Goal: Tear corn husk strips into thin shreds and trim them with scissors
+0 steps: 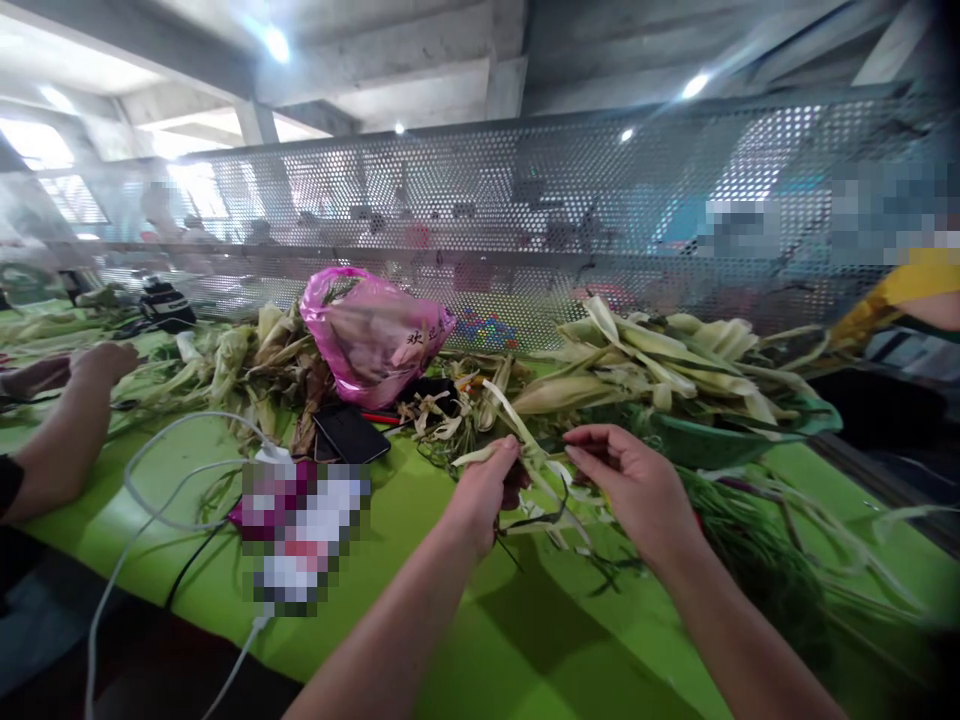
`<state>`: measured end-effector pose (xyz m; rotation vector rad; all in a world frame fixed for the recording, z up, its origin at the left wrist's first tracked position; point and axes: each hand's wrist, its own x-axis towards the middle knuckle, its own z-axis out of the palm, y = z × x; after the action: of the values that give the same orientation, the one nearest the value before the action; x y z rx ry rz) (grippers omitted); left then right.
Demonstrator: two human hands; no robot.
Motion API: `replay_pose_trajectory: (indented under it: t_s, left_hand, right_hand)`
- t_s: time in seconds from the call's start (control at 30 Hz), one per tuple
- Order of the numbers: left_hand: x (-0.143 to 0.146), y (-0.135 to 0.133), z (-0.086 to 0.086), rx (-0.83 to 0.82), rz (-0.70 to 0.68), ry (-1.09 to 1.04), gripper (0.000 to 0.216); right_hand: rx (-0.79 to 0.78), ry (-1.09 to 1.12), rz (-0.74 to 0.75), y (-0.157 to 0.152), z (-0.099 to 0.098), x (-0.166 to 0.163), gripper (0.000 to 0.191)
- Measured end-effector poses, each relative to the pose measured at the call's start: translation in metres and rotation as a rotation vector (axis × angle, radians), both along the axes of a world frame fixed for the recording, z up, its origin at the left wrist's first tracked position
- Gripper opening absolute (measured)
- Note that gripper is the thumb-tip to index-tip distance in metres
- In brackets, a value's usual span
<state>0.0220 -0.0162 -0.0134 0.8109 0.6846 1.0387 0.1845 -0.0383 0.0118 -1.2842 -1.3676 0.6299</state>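
Observation:
Pale, dried corn husk strips stick up from the closed fingers of my left hand, over the middle of the table. Thin green-white strands hang below that hand. Just to its right is my right hand, its thumb and forefinger brought close together beside the strips and its other fingers curled. Whatever lies between those fingertips is too small to make out. Beyond my right hand, a green basin carries a heap of corn husks. Green fibres lie beside my right forearm.
A pink plastic bag stands at the back, by a perforated metal screen. A dark phone, a blurred-out device and white cables lie left on the green table. A co-worker's hands are farther left; a yellow sleeve shows right.

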Motion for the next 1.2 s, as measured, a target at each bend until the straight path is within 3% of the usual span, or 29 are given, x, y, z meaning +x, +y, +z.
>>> replay_pose_trajectory:
  t_s: [0.33, 0.5, 0.57, 0.67, 0.8, 0.93, 1.07, 1.2]
  left_hand:
    - [0.005, -0.009, 0.011, -0.003, -0.014, -0.078, 0.044]
    - [0.005, -0.006, 0.004, 0.083, 0.066, -0.113, 0.039]
    - [0.005, -0.005, 0.002, 0.091, 0.064, -0.168, 0.037]
    - [0.006, -0.004, 0.002, 0.071, 0.028, -0.243, 0.036]
    - [-0.001, -0.002, 0.004, 0.048, -0.117, -0.185, 0.041]
    - [-0.017, 0.005, 0.014, 0.052, -0.255, -0.151, 0.054]
    - [-0.033, 0.01, 0.024, 0.123, -0.206, -0.161, 0.066]
    - [-0.03, 0.008, 0.024, 0.355, -0.15, 0.161, 0.05]
  right_hand:
    - [0.127, -0.148, -0.135, -0.002, 0.001, 0.0, 0.024]
    - [0.271, -0.403, -0.281, -0.014, 0.011, -0.007, 0.028]
    - [0.245, -0.419, -0.256, -0.018, 0.013, -0.013, 0.024]
    - [0.068, -0.336, -0.088, -0.018, 0.011, -0.02, 0.026]
    - [-0.066, -0.139, 0.076, -0.011, 0.007, -0.019, 0.03]
    - [-0.037, -0.169, 0.012, -0.011, 0.008, -0.01, 0.031]
    - [-0.036, -0.17, -0.018, -0.013, 0.012, -0.003, 0.031]
    - [-0.039, -0.206, 0.002, -0.013, 0.01, -0.005, 0.031]
